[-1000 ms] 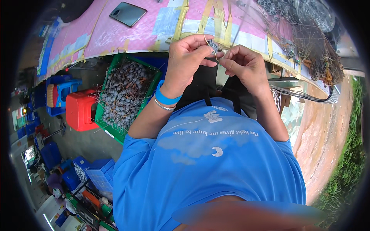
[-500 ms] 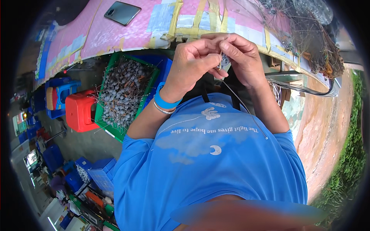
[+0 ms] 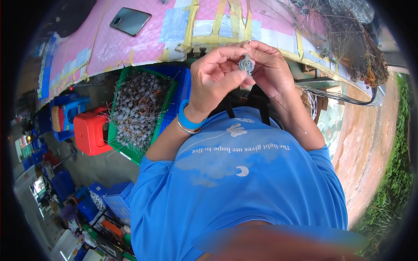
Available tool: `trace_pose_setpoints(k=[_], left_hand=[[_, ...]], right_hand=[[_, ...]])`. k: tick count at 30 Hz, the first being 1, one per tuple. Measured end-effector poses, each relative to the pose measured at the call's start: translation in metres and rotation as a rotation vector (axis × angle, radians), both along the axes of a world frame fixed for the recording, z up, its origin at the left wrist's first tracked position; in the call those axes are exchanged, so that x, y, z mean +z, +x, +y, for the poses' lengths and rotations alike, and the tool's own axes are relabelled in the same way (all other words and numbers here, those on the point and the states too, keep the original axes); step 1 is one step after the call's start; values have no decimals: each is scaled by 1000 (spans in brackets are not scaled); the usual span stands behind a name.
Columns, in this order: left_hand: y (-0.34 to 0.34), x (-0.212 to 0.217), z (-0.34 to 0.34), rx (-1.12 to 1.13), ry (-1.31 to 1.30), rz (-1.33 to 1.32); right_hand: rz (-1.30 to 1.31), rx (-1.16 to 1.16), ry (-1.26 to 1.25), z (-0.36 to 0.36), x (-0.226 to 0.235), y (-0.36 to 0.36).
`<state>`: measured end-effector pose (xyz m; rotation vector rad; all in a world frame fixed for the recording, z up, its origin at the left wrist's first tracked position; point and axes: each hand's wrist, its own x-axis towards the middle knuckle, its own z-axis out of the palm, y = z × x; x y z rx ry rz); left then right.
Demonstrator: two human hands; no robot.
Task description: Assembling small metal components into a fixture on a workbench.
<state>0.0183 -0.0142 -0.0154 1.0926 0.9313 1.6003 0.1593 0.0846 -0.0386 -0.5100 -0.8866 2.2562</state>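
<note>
Between my two hands, close in front of my chest near the table edge, is a small round grey part (image 3: pixel 247 65) with a ringed face and a pale strand across its upper side. My left hand (image 3: pixel 217 76) has its thumb and fingertips closed on the part's left and lower edge. From the other side, the fingers of my right hand (image 3: pixel 273 69) are bent closed at its upper right edge; their tips are partly hidden. A thin wire seems to run down past my right forearm, where a small pale tip (image 3: pixel 305 132) shows.
At left, a green crate (image 3: pixel 114 142) holds many grey round parts with wires, beside a red stool (image 3: pixel 90 135). On the pink, taped table (image 3: pixel 109 43) lies a phone (image 3: pixel 130 21). A tangled wire bundle (image 3: pixel 348 48) lies at the far right.
The grey part has been turned so its ringed face shows, and it has shifted slightly left. My right hand has opened out a little; the wire has swung to the right, off my shirt.
</note>
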Motion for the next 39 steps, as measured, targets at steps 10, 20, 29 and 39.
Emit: trace_pose_setpoints(k=[10, 20, 29, 39], left_hand=[[-27, -9, 7, -135, -83, -102], [-29, -13, 18, -155, -235, -34], [-34, -18, 24, -182, -267, -12], [-30, -16, 8, -136, -264, -70]], right_hand=[[-377, -18, 509, 35, 24, -16], [-1084, -502, 1512, 200, 48, -37], [-1270, -610, 1452, 225, 28, -38], [-1304, -216, 1634, 225, 35, -11]])
